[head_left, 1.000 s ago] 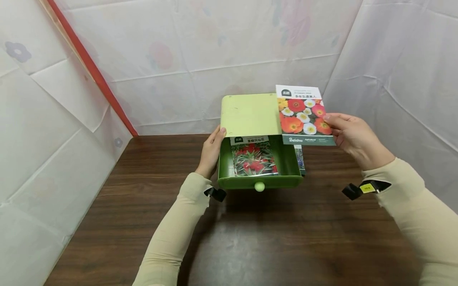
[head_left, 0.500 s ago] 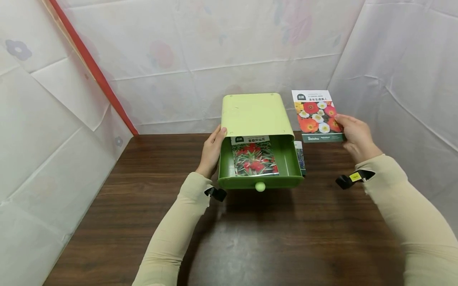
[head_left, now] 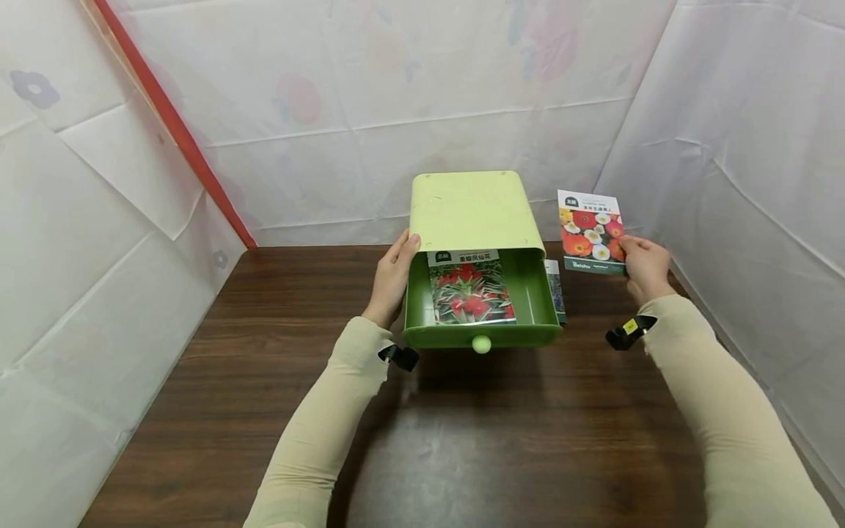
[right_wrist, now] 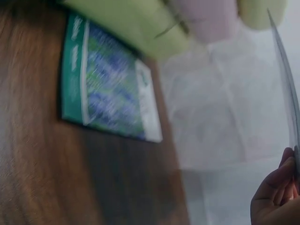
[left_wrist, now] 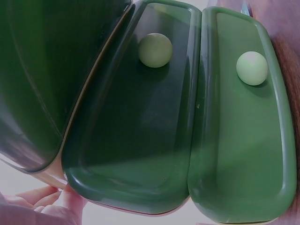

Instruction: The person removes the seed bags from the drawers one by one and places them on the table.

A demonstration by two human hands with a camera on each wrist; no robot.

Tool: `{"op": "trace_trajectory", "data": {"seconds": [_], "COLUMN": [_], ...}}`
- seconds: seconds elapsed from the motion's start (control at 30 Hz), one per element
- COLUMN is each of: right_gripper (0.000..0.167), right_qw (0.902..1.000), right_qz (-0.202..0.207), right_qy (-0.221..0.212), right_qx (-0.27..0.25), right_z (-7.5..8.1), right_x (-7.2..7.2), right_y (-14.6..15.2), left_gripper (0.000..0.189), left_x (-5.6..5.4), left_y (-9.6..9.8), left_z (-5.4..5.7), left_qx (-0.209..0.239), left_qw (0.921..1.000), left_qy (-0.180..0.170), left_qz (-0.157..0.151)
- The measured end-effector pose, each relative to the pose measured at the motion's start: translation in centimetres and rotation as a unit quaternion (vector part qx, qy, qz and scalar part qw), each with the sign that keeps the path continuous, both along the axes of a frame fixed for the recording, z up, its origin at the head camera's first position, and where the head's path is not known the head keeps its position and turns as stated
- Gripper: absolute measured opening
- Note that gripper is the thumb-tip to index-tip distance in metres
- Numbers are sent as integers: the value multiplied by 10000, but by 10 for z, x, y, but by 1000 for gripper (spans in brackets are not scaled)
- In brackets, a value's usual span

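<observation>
You face pale, creased sheeting (head_left: pixel 383 66) with faint floral prints (head_left: pixel 299 99) — it lines your left and right sides too. A red strip (head_left: pixel 174 121) slants down the left corner. Below, your dark wood-grain table (head_left: pixel 198 367) catches a soft sheen of light (head_left: pixel 429 469).

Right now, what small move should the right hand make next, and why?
Probably lower the poppy packet to the table beside the blue-flowered packet: the right hand holds it raised to the right of the green box, where that other packet lies, and the left hand grips the box.
</observation>
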State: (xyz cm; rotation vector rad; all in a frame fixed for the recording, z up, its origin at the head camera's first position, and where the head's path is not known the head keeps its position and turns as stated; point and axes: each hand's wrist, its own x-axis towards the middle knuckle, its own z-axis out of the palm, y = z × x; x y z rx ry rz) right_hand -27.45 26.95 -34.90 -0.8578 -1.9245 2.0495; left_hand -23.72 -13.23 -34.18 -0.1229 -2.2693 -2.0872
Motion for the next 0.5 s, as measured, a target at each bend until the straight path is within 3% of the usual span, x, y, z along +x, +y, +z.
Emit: {"op": "trace_trajectory", "data": {"seconds": [0.17, 0.3, 0.5], "right_gripper": [11, 12, 47], "right_qw": [9995, 9966, 9754], "right_qz": [-98, 18, 521], "right_qy": [-229, -488, -1215], "right_qx": [205, 667, 1764], "right_z": [-26, -45, -66], "right_x": [-4, -5, -3], "right_y": [8, 13, 20], "left_gripper": [71, 68, 64], "left_x": [-1, 0, 14], "left_y": [0, 0, 2], "left_z": [-1, 1, 20], "left_qx": [42, 75, 5], "left_qw": [10000, 9998, 9996], "left_qy": [-51, -131, -241], "left_qz": [-58, -111, -136]}}
